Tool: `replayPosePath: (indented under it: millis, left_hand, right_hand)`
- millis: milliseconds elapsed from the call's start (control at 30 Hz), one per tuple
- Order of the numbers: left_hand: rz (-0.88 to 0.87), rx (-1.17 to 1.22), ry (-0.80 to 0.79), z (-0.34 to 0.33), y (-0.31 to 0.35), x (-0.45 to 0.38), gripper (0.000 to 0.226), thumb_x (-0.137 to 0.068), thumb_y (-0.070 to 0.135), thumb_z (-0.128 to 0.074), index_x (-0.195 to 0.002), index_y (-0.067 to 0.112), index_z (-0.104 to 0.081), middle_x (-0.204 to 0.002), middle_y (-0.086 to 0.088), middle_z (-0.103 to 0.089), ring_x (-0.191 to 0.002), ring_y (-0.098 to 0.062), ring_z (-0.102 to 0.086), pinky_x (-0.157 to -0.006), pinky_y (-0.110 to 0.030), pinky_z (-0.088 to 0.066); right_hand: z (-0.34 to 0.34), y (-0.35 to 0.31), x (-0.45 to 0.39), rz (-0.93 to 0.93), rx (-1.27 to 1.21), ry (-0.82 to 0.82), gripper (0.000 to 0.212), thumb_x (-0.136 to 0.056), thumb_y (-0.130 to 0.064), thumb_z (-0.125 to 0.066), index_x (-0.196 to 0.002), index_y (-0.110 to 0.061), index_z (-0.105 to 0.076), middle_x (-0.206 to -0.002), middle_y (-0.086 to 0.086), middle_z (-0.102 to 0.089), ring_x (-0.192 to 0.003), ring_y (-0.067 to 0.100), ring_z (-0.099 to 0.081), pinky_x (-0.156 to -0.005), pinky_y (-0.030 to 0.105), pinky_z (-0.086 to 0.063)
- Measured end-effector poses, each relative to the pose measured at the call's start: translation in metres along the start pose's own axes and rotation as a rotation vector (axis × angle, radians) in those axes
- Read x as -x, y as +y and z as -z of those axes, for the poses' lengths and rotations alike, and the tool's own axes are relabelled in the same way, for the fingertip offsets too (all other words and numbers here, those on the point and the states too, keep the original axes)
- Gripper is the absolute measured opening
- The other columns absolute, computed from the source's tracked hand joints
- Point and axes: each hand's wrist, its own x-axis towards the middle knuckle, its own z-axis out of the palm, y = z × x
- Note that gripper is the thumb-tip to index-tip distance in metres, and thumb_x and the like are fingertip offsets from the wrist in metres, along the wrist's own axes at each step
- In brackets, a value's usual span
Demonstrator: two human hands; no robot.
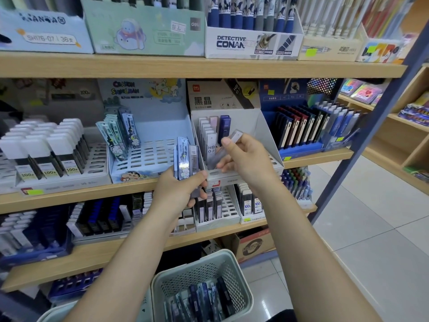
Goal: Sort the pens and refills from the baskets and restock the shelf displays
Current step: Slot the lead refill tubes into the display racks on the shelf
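Note:
My left hand [180,190] grips a small stack of refill cases [185,161], blue printed ones and a grey one, held upright in front of the middle shelf. My right hand [246,158] pinches one clear grey lead case [228,145], tilted, just in front of the grey display box [262,126] marked HB 0.7. That box holds a few upright cases [210,133] at its back left. Below, a pale green perforated basket [209,266] on the floor contains several dark and blue refill cases [199,298].
A light blue cartoon display [151,154] with many empty slots stands left of the grey box. Trays of white-capped refills [46,149] sit further left, dark cases [301,129] on the right. A blue metal upright [371,135] bounds the shelf. A second basket rim [53,314] shows bottom left.

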Motion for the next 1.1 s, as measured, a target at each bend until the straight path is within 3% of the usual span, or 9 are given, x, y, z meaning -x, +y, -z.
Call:
replayPosePath:
  millis: [333,467,567,733,800,900,1100]
  left_hand:
    - [0.004,-0.006,0.015,0.001,0.000,0.000,0.019,-0.090,0.022,-0.075,-0.104,0.013,-0.065,-0.074,-0.004,-0.074,-0.058,-0.017,-0.067,-0.045,-0.025,-0.041]
    - [0.006,0.002,0.010,0.001,0.001,0.001,0.017,-0.091,0.021,-0.074,-0.102,0.013,-0.064,-0.071,-0.002,-0.072,-0.057,-0.017,-0.066,-0.045,-0.025,-0.040]
    - [0.006,0.016,0.015,0.002,0.002,0.001,0.017,-0.091,0.020,-0.074,-0.102,0.012,-0.064,-0.072,-0.003,-0.072,-0.057,-0.017,-0.066,-0.046,-0.027,-0.040]
    - [0.005,0.023,0.015,0.003,0.003,0.001,0.021,-0.090,0.021,-0.075,-0.104,0.011,-0.063,-0.074,-0.004,-0.072,-0.058,-0.018,-0.066,-0.045,-0.026,-0.040]
    - [-0.004,0.027,0.004,0.003,0.004,0.002,0.015,-0.091,0.020,-0.073,-0.102,0.013,-0.064,-0.072,-0.003,-0.071,-0.057,-0.017,-0.066,-0.045,-0.026,-0.040]
    - [-0.014,0.046,-0.012,0.003,0.006,0.003,0.011,-0.092,0.017,-0.072,-0.099,0.013,-0.064,-0.071,-0.003,-0.071,-0.057,-0.016,-0.066,-0.046,-0.027,-0.039]
    - [-0.013,0.080,-0.025,0.006,0.009,0.003,0.016,-0.092,0.019,-0.073,-0.104,0.015,-0.064,-0.074,-0.009,-0.074,-0.062,-0.018,-0.065,-0.051,-0.030,-0.041]
  right_hand:
    - [-0.009,0.001,-0.003,0.138,0.372,0.011,0.020,-0.099,-0.026,-0.060,-0.098,-0.006,-0.058,-0.071,0.016,-0.068,-0.056,0.017,-0.065,-0.057,0.031,-0.055]
    - [-0.015,0.005,-0.004,0.176,0.516,0.054,0.024,-0.097,-0.033,-0.061,-0.092,-0.010,-0.056,-0.073,0.009,-0.065,-0.065,0.023,-0.066,-0.069,0.047,-0.057]
    - [-0.018,0.008,-0.006,0.223,0.559,0.146,0.029,-0.092,-0.038,-0.068,-0.087,-0.012,-0.055,-0.076,0.006,-0.064,-0.070,0.029,-0.065,-0.068,0.049,-0.056]
    - [-0.018,0.008,-0.005,0.213,0.500,0.227,0.033,-0.083,-0.038,-0.079,-0.090,-0.019,-0.053,-0.074,-0.002,-0.059,-0.068,0.024,-0.066,-0.067,0.046,-0.057]
    - [-0.021,0.008,-0.003,0.231,0.521,0.234,0.034,-0.082,-0.037,-0.080,-0.089,-0.017,-0.053,-0.074,-0.001,-0.059,-0.069,0.020,-0.063,-0.065,0.036,-0.056]
    - [-0.024,0.009,-0.001,0.264,0.587,0.244,0.034,-0.083,-0.034,-0.079,-0.082,-0.017,-0.049,-0.069,-0.004,-0.056,-0.063,0.010,-0.054,-0.058,0.017,-0.042]
    - [-0.021,0.013,-0.001,0.261,0.673,0.185,0.034,-0.085,-0.028,-0.077,-0.071,-0.016,-0.048,-0.065,-0.003,-0.051,-0.060,0.010,-0.044,-0.053,0.020,-0.033]
